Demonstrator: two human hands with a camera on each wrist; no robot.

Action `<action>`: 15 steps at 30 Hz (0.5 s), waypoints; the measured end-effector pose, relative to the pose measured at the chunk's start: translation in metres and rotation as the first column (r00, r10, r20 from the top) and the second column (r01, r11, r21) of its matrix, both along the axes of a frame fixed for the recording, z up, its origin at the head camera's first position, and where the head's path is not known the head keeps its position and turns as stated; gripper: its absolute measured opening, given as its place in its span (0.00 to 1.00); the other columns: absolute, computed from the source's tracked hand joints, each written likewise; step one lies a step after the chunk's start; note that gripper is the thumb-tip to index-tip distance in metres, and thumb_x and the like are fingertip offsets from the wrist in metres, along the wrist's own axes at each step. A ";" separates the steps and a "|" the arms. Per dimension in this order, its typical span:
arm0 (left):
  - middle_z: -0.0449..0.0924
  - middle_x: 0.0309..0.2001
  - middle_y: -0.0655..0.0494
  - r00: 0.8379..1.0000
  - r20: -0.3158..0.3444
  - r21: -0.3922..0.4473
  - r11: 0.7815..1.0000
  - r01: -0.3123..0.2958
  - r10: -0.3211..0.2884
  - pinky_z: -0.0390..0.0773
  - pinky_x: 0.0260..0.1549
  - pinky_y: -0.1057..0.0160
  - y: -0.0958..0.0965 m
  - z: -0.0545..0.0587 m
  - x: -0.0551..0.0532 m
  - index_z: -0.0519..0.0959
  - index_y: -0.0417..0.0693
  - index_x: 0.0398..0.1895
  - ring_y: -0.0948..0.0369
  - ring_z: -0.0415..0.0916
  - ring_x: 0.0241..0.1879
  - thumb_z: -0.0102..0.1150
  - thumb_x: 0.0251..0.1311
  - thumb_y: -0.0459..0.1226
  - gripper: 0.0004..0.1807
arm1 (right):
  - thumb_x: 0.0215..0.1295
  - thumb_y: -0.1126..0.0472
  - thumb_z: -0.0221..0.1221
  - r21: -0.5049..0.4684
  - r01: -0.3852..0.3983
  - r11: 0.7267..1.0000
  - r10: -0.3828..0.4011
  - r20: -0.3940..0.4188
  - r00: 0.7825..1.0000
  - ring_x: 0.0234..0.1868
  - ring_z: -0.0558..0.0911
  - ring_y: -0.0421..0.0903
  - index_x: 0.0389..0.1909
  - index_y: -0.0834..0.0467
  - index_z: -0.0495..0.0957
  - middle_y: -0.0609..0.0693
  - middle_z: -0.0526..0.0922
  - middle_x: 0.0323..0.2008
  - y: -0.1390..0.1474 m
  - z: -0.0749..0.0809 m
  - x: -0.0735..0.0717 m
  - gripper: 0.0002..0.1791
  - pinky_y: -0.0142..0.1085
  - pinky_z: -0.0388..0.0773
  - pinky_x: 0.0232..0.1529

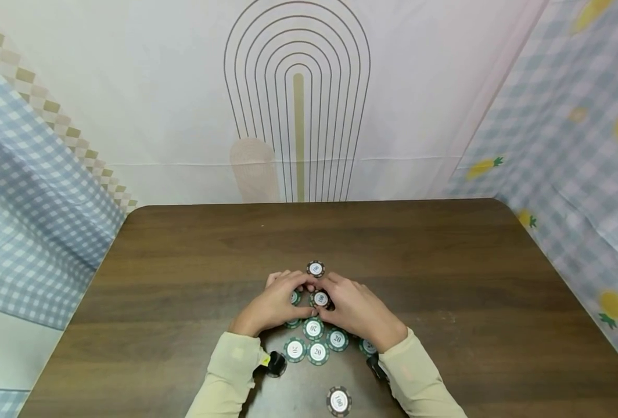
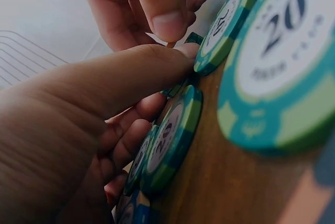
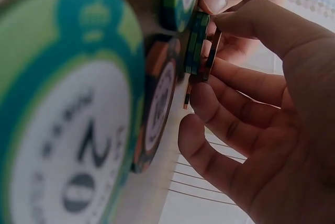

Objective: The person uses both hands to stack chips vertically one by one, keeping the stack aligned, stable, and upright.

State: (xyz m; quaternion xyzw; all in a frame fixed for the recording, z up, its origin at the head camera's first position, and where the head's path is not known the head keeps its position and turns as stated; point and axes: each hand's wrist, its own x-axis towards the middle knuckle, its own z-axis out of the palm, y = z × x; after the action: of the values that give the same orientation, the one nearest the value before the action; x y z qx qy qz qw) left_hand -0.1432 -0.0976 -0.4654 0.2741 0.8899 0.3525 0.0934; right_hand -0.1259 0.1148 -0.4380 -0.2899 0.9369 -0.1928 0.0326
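Dark chip (image 1: 320,299) between both hands, over green stack (image 3: 197,46).
Right hand (image 1: 358,305) pinches it; left hand (image 1: 280,299) curves close, grip unclear. Green chips (image 1: 313,328) read "20", in left wrist view also "VEGAS"; lone chip (image 1: 338,401) "100". Brown table (image 1: 183,278), arch-print cloth (image 1: 419,87) behind, gingham (image 1: 575,174) at sides. Stack's layered edge: plain from right wrist, hidden from head.

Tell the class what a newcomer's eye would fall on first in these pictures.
Most likely the person's left grip and right grip, close together over the brown table, with a dark chip between them. Next come several green chips marked 20, lying between the pale sleeves. Beyond the table, the big pattern of nested arches on the white backdrop stands out.
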 end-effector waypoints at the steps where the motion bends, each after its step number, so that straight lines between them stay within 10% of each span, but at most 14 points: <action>1: 0.80 0.46 0.65 1.000 -0.001 0.002 1.000 0.000 0.000 0.59 0.61 0.44 0.000 0.000 0.000 0.81 0.54 0.60 0.61 0.73 0.48 0.76 0.62 0.44 0.24 | 0.65 0.58 0.70 0.003 0.001 1.000 -0.001 -0.007 1.000 0.39 0.85 0.45 0.61 0.56 0.82 0.51 0.84 0.49 0.000 0.000 0.000 0.23 0.43 0.84 0.37; 15: 0.80 0.45 0.66 1.000 -0.025 0.015 1.000 0.004 -0.003 0.60 0.60 0.45 0.000 -0.002 -0.001 0.82 0.55 0.60 0.62 0.74 0.47 0.77 0.61 0.46 0.24 | 0.66 0.54 0.73 0.023 -0.011 1.000 0.013 -0.070 0.997 0.45 0.88 0.50 0.60 0.57 0.84 0.53 0.86 0.50 0.000 0.001 0.001 0.24 0.48 0.86 0.38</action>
State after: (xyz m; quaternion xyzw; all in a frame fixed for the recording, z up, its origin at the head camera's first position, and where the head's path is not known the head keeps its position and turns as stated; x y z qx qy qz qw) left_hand -0.1439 -0.0978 -0.4674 0.2808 0.8877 0.3558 0.0810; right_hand -0.1244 0.1145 -0.4374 -0.3015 0.9379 -0.1716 0.0043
